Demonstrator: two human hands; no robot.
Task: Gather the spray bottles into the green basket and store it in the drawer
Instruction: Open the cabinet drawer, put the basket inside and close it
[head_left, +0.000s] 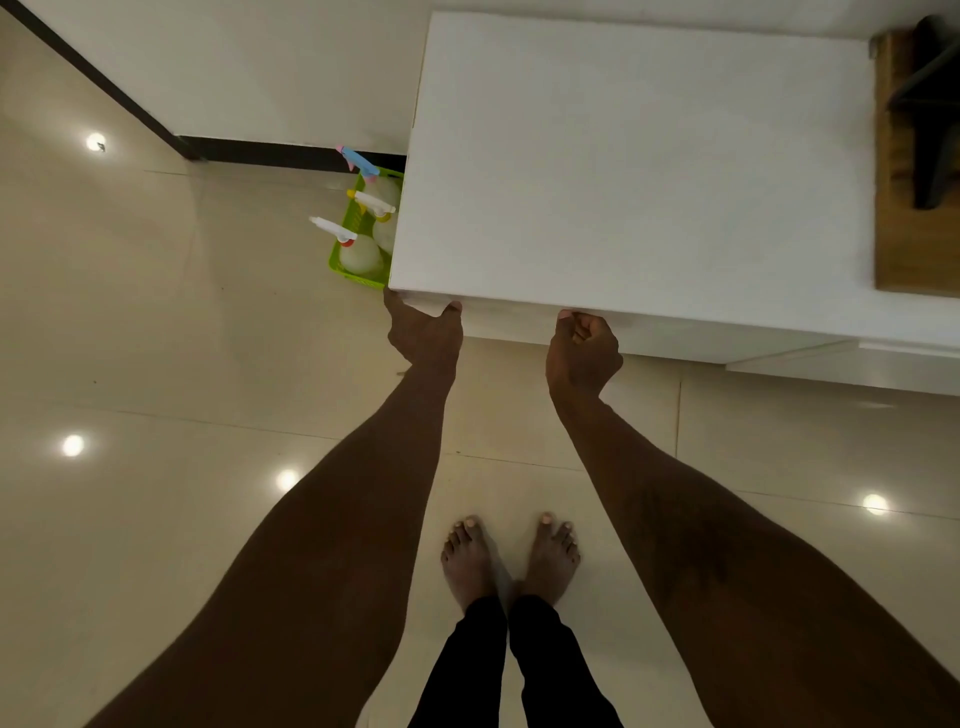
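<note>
Left hand (423, 332): fingers hidden under the front edge of the white flat-topped cabinet (639, 171), thumb raised; grip cannot be told.
Right hand (582, 351): curled closed at the same edge.
Green plastic basket (347, 244): set on the glossy beige tiled floor (156, 338), left of the cabinet.
Translucent spray bottles (358, 252): three stood in the basket.
</note>
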